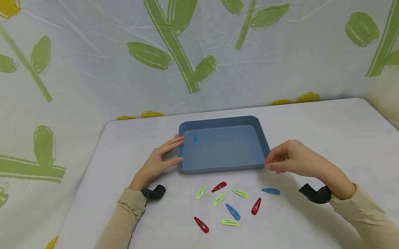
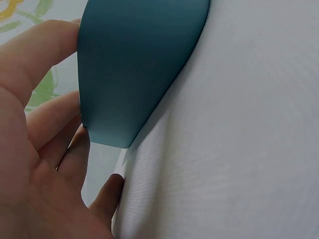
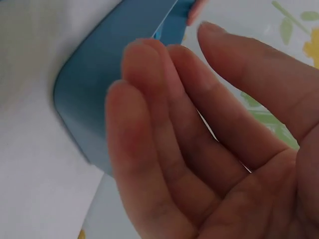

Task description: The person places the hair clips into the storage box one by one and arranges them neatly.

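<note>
A blue-grey tray [image 1: 225, 148] stands on the table, with one blue hair clip [image 1: 195, 140] lying inside near its left end. My left hand [image 1: 160, 157] rests against the tray's left side, fingers spread along the rim; the left wrist view shows its fingertips touching the tray's outer wall [image 2: 134, 69]. By the front right corner is my right hand [image 1: 293, 158], its fingers loosely bent. In the right wrist view a gap parts the thumb from the fingers [image 3: 132, 129], and nothing shows between them. Whether this hand touches the tray I cannot tell.
In front of the tray lie scattered hair clips: several light green ones [image 1: 219, 199], three red ones [image 1: 256, 206] and two blue ones [image 1: 233, 211]. A patterned curtain [image 1: 103, 70] hangs behind the white table [image 1: 154, 246].
</note>
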Demonstrator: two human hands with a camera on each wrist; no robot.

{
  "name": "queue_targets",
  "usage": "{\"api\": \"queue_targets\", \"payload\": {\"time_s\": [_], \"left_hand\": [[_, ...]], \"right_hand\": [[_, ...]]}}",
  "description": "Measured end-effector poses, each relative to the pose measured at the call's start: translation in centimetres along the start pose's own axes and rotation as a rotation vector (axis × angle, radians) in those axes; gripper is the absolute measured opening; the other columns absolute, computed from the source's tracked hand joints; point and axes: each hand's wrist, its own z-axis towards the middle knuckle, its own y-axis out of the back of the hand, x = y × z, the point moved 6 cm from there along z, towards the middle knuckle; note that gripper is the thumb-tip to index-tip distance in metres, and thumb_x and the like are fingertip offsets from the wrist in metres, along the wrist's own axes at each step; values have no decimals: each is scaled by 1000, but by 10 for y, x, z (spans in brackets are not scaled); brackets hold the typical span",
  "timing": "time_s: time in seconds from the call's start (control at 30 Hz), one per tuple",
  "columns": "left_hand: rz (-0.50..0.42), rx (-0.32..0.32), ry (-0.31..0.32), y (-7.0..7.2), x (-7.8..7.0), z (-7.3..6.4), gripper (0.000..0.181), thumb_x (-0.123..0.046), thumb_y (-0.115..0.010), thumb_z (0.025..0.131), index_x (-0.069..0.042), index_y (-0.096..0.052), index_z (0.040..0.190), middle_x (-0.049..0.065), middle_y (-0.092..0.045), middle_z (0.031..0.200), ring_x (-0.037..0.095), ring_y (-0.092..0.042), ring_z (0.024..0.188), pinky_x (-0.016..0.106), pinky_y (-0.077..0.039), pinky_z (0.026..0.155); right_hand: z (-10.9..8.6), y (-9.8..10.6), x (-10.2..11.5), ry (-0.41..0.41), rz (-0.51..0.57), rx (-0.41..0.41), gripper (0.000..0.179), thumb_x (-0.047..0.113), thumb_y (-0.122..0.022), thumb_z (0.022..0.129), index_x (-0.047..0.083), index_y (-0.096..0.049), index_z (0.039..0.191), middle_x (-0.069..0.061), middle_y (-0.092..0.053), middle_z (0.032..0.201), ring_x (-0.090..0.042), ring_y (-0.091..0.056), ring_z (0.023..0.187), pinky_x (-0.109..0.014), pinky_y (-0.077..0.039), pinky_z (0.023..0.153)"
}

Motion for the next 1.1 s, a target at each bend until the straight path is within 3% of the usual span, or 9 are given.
{"api": "queue_targets", "payload": {"time_s": [0.23, 0.37, 0.5, 0.77, 0.9, 1.1], "left_hand": [[-2, 7, 9, 1, 6, -1, 63, -5, -71, 92, -1, -44, 149, 5, -35, 159, 16, -17, 151, 36, -19, 121], [4, 5, 10, 1, 4, 0, 62, -3, -70, 92, -1, -44, 149, 10, -33, 159, 18, -17, 151, 40, -19, 121], [-1, 3, 0, 0, -9, 0, 61, 2, -69, 91, 6, -43, 147, 21, -31, 157, 28, -15, 151, 48, -18, 120], [5, 12, 23, 1, -30, -1, 59, 2, -69, 91, 6, -45, 145, 24, -33, 156, 36, -16, 150, 47, -20, 120], [0, 14, 31, 0, -27, -1, 60, 2, -69, 91, 3, -45, 146, 24, -32, 156, 35, -16, 150, 50, -19, 119], [-2, 2, 25, 0, -9, -1, 61, 1, -69, 92, 4, -43, 147, 20, -31, 158, 29, -15, 151, 51, -17, 120]], "right_hand": [[1, -9, -2, -28, -59, 68, 4, 10, -74, 88, 6, -75, 86, -2, -67, 72, -15, -60, 67, -29, -52, 60], [2, -12, -1, -43, -67, 91, 5, 10, -75, 87, 6, -76, 85, -1, -66, 71, -15, -59, 66, -29, -51, 59], [4, -17, -4, -78, -96, 117, 4, 7, -75, 86, 6, -77, 83, 0, -67, 72, -14, -58, 65, -29, -51, 59], [4, -31, -8, -155, -219, 136, 9, 7, -84, 76, 12, -76, 76, 4, -64, 78, -14, -55, 73, -30, -50, 62], [4, -37, -10, -161, -247, 144, 18, 9, -89, 70, 11, -73, 78, 2, -60, 76, -15, -52, 71, -30, -48, 62], [4, -45, -10, -142, -272, 149, 24, 6, -88, 68, 13, -67, 74, 3, -55, 69, -14, -50, 66, -30, -45, 60]]}}
